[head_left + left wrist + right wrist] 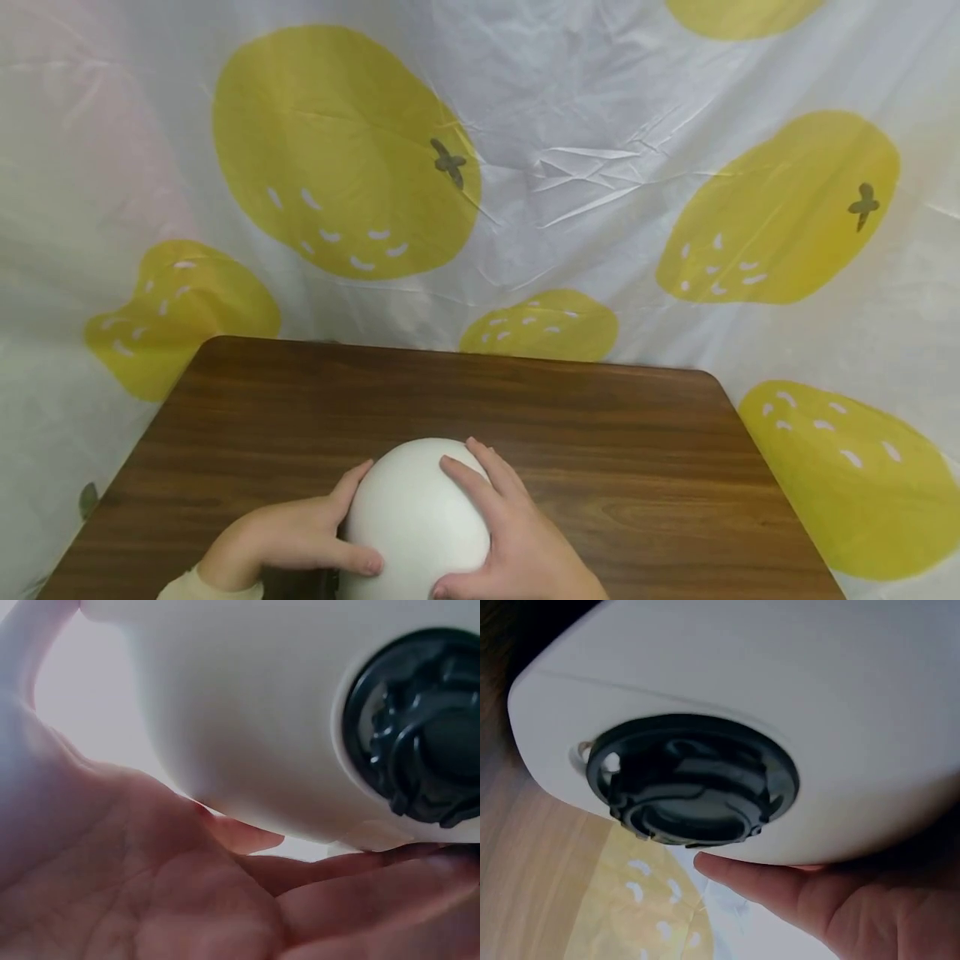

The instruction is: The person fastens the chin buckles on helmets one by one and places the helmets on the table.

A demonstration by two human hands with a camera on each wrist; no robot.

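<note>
Both hands hold a smooth white helmet-like shell [420,517], its domed side up, at the near side of the table. My left hand [288,533] grips its left side, thumb toward me and fingers around the far side. On the right side, my right hand [525,533] grips it with spread, curved fingers. Each wrist view shows a round black toothed fitting on the shell: one fitting [420,727] above the left fingers, the other fitting [694,780] beside a right finger. The shell's lower part is hidden in the head view.
A dark brown wood-grain table [637,467] with rounded far corners lies beneath the hands. Behind it and along its sides hangs a white curtain [570,200] printed with large yellow fruit.
</note>
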